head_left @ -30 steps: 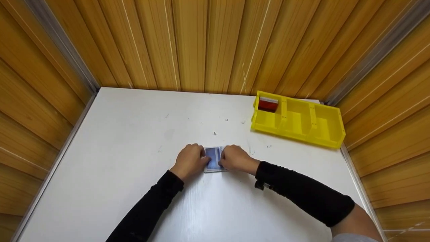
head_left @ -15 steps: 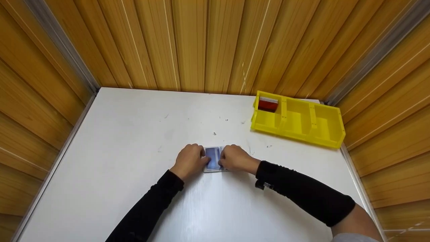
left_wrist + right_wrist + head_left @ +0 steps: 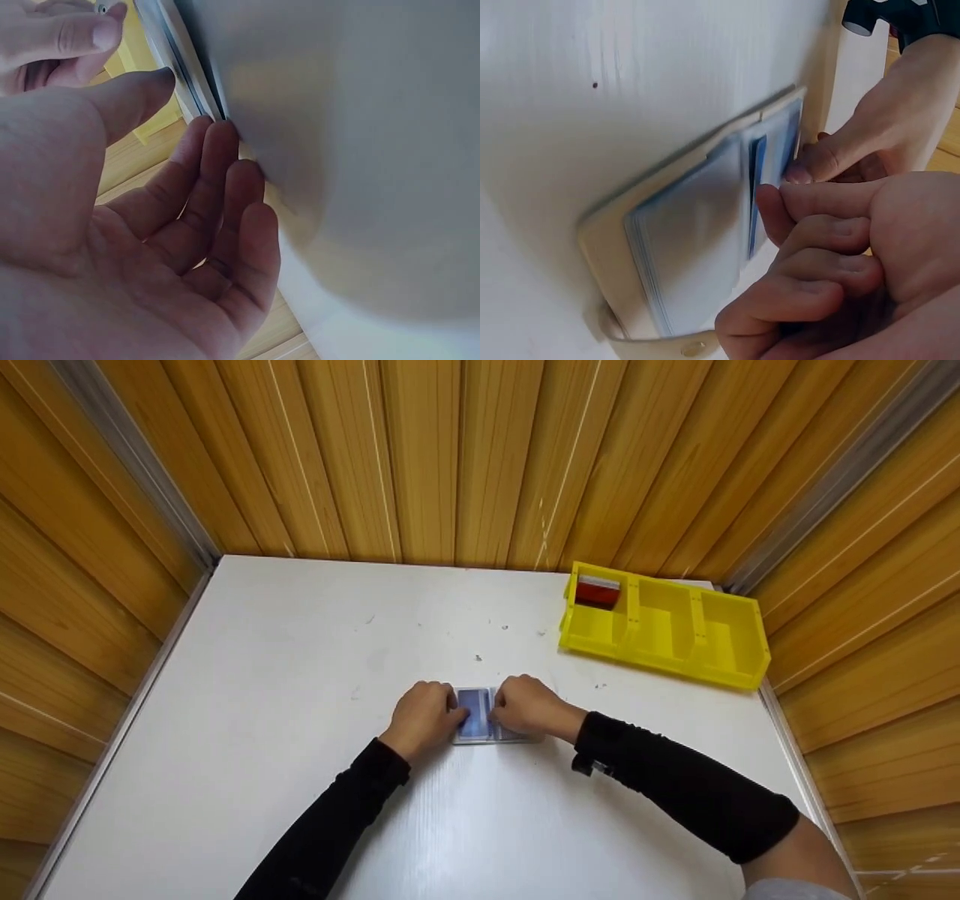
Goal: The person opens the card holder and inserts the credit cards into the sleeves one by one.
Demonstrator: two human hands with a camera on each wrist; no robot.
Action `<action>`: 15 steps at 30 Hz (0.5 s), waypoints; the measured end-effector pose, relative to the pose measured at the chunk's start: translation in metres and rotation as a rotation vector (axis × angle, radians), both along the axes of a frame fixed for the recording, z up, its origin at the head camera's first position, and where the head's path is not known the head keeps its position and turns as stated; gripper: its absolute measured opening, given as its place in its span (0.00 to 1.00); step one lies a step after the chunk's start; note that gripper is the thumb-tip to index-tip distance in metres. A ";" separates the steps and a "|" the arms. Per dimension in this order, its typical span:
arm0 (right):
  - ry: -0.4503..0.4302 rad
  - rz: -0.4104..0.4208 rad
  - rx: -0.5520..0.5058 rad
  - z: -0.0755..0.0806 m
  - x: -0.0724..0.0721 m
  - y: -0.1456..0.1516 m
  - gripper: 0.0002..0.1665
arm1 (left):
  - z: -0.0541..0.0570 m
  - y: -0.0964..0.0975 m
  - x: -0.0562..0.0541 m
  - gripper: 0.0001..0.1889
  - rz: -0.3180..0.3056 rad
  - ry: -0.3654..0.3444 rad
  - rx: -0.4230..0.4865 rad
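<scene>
An opened card holder [image 3: 516, 735] lies on the white table between both hands, with a pale cover and clear sleeves [image 3: 694, 232] in the right wrist view. A blue card [image 3: 472, 716] shows on its left side. My left hand [image 3: 421, 716] holds the holder's left edge, thumb on top and the other fingers [image 3: 217, 150] along the edge. With thumb and index finger, my right hand [image 3: 529, 705] pinches the blue card's inner edge [image 3: 758, 161], near the holder's fold. The remaining right fingers are curled in and cover part of the right side.
A yellow bin [image 3: 664, 630] with three compartments stands at the back right of the table. Its left compartment holds a red item [image 3: 598, 594] with a pale top. Wood-patterned walls [image 3: 420, 457] enclose the table at the back and sides.
My right hand has shifted slightly up and to the right, uncovering more of the holder's right side. The left hand stays in place on the left edge.
</scene>
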State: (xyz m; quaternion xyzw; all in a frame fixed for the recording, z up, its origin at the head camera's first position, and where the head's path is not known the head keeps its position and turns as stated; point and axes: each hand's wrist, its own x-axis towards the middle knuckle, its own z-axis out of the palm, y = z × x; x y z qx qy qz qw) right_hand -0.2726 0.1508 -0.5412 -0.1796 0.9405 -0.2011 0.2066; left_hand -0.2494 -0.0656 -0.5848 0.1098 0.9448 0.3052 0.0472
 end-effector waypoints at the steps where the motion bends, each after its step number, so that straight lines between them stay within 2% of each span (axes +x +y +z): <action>1: 0.011 -0.011 0.005 0.001 -0.001 0.001 0.20 | -0.001 0.000 0.000 0.12 0.000 0.002 0.001; 5: 0.048 -0.048 0.033 0.010 -0.008 0.008 0.14 | -0.002 -0.001 0.000 0.12 -0.001 0.019 0.007; 10: 0.083 -0.090 0.046 0.018 -0.018 0.020 0.13 | -0.002 -0.001 0.001 0.13 0.004 0.020 0.008; 15: 0.110 -0.084 0.032 0.018 -0.029 0.031 0.11 | -0.002 0.000 0.002 0.13 0.000 0.034 0.013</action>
